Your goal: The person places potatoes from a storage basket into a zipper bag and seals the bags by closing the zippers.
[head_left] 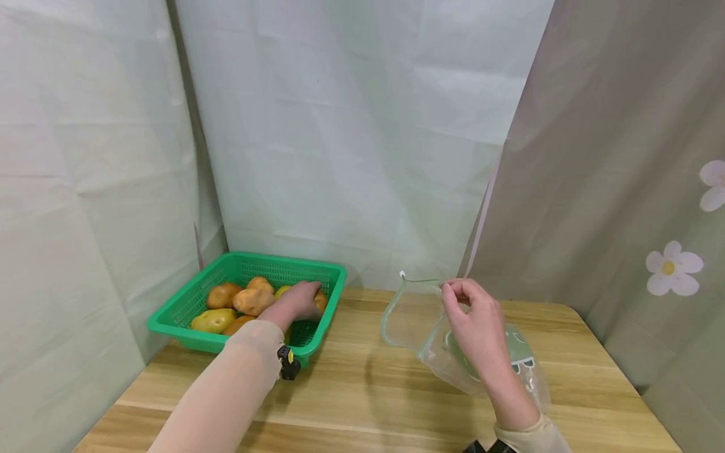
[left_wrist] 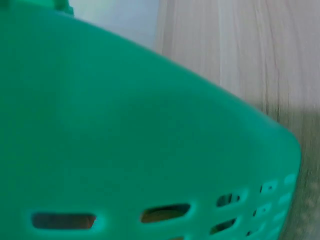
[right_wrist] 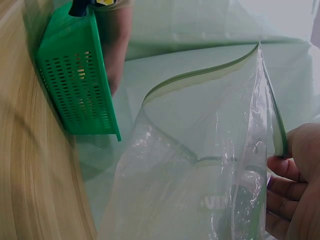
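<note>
My left hand (head_left: 300, 301) reaches down into a green plastic basket (head_left: 189, 336), at its right end. Its fingers are right at a brown potato (head_left: 321, 302) and partly hide it; I cannot tell whether they grip it. Several other potatoes (head_left: 253, 301), brown and yellowish, lie to the left of the hand. With thumb and fingers, my right hand (head_left: 480, 324) pinches the rim of a clear zip bag (right_wrist: 165, 175). The bag has a green zip strip and a green print, and its mouth gapes toward the basket. In the left wrist view the basket's outer wall (left_wrist: 150, 135) fills most of the picture.
Both stand on a wooden table (head_left: 351, 390), the basket at the back left and the bag to the right. Pale cloth curtains (head_left: 351, 126) hang close behind and to the left. A grey-brown curtain (head_left: 595, 157) with white flowers hangs on the right.
</note>
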`<action>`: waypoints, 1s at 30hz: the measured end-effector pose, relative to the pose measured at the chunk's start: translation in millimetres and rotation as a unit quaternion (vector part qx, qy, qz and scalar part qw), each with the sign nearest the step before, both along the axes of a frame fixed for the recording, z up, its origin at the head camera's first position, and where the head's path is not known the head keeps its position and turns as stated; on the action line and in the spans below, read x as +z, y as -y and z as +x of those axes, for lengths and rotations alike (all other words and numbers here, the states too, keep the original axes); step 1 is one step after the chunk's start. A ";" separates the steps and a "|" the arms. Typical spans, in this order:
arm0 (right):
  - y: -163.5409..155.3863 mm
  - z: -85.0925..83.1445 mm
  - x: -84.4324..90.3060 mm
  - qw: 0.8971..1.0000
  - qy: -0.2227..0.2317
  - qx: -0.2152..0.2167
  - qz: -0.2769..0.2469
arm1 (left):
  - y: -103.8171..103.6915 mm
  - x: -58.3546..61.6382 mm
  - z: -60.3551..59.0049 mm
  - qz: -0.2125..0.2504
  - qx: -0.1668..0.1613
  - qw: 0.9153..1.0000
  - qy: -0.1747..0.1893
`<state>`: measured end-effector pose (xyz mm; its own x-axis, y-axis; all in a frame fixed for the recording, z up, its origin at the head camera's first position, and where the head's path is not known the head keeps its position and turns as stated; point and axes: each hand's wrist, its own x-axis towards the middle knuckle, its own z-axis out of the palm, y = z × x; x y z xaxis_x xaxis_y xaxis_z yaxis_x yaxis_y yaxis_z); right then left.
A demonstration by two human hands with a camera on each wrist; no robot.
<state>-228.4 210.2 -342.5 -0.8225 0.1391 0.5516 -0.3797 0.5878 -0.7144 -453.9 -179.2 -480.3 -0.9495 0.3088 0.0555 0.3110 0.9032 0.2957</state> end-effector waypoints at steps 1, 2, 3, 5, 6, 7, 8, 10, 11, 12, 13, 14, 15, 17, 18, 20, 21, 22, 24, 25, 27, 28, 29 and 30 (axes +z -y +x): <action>0.1 0.1 -0.4 1.000 0.000 0.000 0.000 | 0.1 1.4 2.7 0.007 0.000 1.000 -0.002; 0.2 0.3 -0.7 1.000 -0.001 -0.001 0.000 | -1.1 6.2 7.9 0.009 -0.001 1.000 -0.002; 0.3 0.4 -1.0 1.000 -0.001 -0.001 -0.001 | -2.2 11.1 15.0 0.014 -0.003 1.000 -0.015; 0.5 0.5 -1.5 1.000 -0.001 -0.002 -0.001 | -10.1 35.3 40.9 0.028 -0.001 1.000 -0.012; 0.5 0.4 -1.5 1.000 -0.001 -0.002 -0.001 | -9.2 36.2 41.2 0.036 -0.002 0.999 -0.013; 0.6 0.3 -1.5 1.000 -0.001 -0.002 -0.002 | -6.3 35.8 39.0 0.043 -0.007 0.999 -0.015; 0.6 0.1 -1.5 1.000 -0.001 -0.001 -0.002 | -6.0 39.4 41.0 0.045 -0.010 0.999 -0.028; 0.6 -0.2 -1.2 1.000 0.001 0.001 -0.003 | -7.5 53.4 49.1 0.067 -0.008 0.998 -0.017; 0.6 -0.2 -0.8 1.000 0.002 0.001 -0.004 | -7.0 56.2 49.8 0.078 -0.008 0.997 -0.022; 0.6 -0.4 -0.5 1.000 0.003 0.002 -0.005 | -6.3 58.6 49.0 0.091 -0.006 0.996 -0.023; 0.5 -0.4 -0.3 1.000 0.004 0.002 -0.005 | -11.5 73.6 62.2 0.101 -0.003 0.995 -0.023; 0.4 -0.4 0.0 1.000 0.005 0.002 -0.005 | -18.8 90.4 77.8 0.111 0.006 0.994 -0.019; 0.3 -0.3 0.3 1.000 0.006 0.002 -0.006 | -23.1 102.1 87.6 0.124 0.011 0.992 -0.006; 0.3 -0.2 0.8 1.000 0.007 0.002 -0.007 | -27.2 111.8 95.2 0.142 0.016 0.990 -0.009; 0.3 -0.2 0.9 1.000 0.006 0.001 -0.007 | -28.1 115.1 97.3 0.149 0.017 0.989 -0.010; 0.6 -0.2 1.0 1.000 0.005 0.001 -0.006 | -28.6 118.1 99.1 0.160 0.021 0.987 -0.014; 0.7 -0.2 0.8 1.000 0.005 0.001 -0.006 | -28.6 118.6 99.3 0.166 0.023 0.986 -0.016; 0.8 -0.3 0.6 1.000 0.005 0.000 -0.006 | -28.4 118.9 99.5 0.171 0.025 0.985 -0.019; 1.0 -0.3 0.1 1.000 0.004 0.000 -0.005 | -28.1 119.0 99.9 0.180 0.028 0.983 -0.026; 1.1 -0.4 -0.2 1.000 0.004 0.000 -0.005 | -28.4 119.1 100.5 0.189 0.030 0.981 -0.026; 1.1 -0.7 -0.5 1.000 0.003 0.000 -0.004 | -29.1 119.9 102.5 0.199 0.030 0.979 -0.031; 1.1 -0.9 -0.6 1.000 0.002 0.000 -0.003 | -29.9 120.9 104.0 0.204 0.030 0.978 -0.033; 1.0 -1.0 -0.7 1.000 0.000 0.000 -0.002 | -30.7 122.0 106.0 0.210 0.031 0.977 -0.033; 1.0 -1.1 -0.8 1.000 -0.001 0.000 -0.001 | -31.6 123.2 108.2 0.218 0.033 0.975 -0.032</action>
<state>-229.5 209.2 -343.2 -0.8216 0.1393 0.5528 -0.3812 0.5868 -0.7144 -345.7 -147.6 -357.1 -0.9569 0.1811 0.2270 0.2866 0.7145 0.6383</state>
